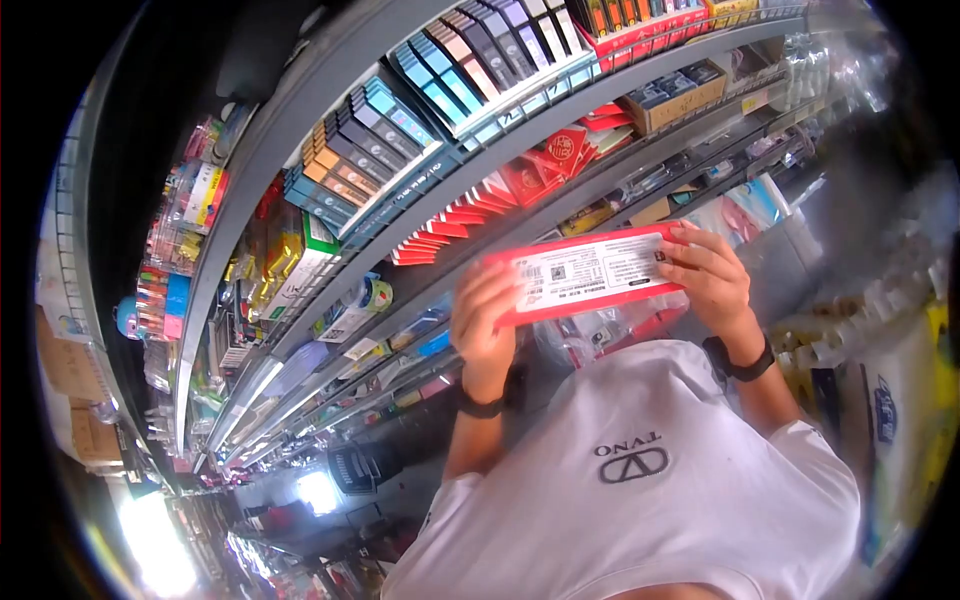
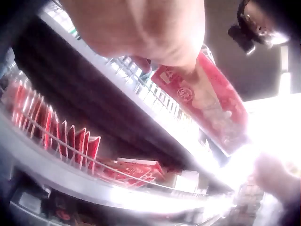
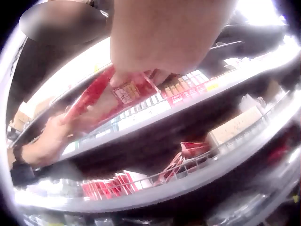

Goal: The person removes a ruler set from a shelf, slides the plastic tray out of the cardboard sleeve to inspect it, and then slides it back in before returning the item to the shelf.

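A flat red package (image 1: 590, 272) with a white printed label facing up is held level in front of the chest. The left hand (image 1: 485, 315) grips one end, and the right hand (image 1: 708, 280) pinches the other, its fingers over the label's edge. From the left wrist, the left hand (image 2: 146, 33) covers one end of the package (image 2: 188, 94), whose underside shows a red print and a pale middle part. In the right wrist view the package (image 3: 101, 101) reaches from the right hand (image 3: 164, 37) to the left hand at the far side.
Curved wire-edged shelves (image 1: 520, 150) cross in front. Small coloured boxes (image 1: 490, 55) stand in rows on the upper shelf; below lie red envelopes (image 1: 545, 165) and a brown carton (image 1: 680, 95). Bagged goods (image 1: 915, 420) are at the right. Bright lights glare at lower left.
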`<action>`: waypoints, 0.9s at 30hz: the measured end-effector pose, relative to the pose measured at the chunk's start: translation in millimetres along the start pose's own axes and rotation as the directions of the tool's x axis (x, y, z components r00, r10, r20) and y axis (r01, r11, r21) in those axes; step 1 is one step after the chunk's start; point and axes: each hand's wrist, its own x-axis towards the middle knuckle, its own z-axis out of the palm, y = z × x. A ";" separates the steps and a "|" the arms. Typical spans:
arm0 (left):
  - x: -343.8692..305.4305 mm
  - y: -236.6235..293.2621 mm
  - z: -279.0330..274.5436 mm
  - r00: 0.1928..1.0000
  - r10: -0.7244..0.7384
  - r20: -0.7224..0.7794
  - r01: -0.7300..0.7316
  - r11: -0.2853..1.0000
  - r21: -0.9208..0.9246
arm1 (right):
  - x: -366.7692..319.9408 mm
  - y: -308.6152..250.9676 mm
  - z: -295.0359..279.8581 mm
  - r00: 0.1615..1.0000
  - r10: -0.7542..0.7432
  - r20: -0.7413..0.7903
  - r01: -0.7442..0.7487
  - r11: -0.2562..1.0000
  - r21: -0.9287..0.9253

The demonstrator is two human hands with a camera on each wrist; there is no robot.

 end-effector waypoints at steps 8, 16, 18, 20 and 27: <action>-12.2 14.7 -23.1 0.998 0.051 -0.047 -0.048 0.996 0.077 | 4.8 -9.8 2.2 0.983 0.150 0.107 -0.159 0.984 0.082; -22.1 6.2 -6.7 0.764 -0.631 0.134 0.626 0.676 -0.389 | -7.4 -14.4 16.4 0.452 0.715 0.533 -0.810 0.079 0.581; -31.2 0.0 -9.2 0.735 -0.658 0.163 0.641 0.596 -0.484 | -3.4 -17.4 15.2 0.418 0.711 0.566 -0.818 0.022 0.575; -36.2 -4.1 -14.1 0.703 -0.685 0.189 0.689 0.592 -0.417 | -3.9 -18.6 15.2 0.397 0.699 0.595 -0.825 -0.013 0.565; -30.7 -4.9 -11.6 0.807 -0.578 0.119 0.590 0.781 -0.204 | -19.2 -16.7 17.7 0.637 0.674 0.374 -0.731 0.372 0.572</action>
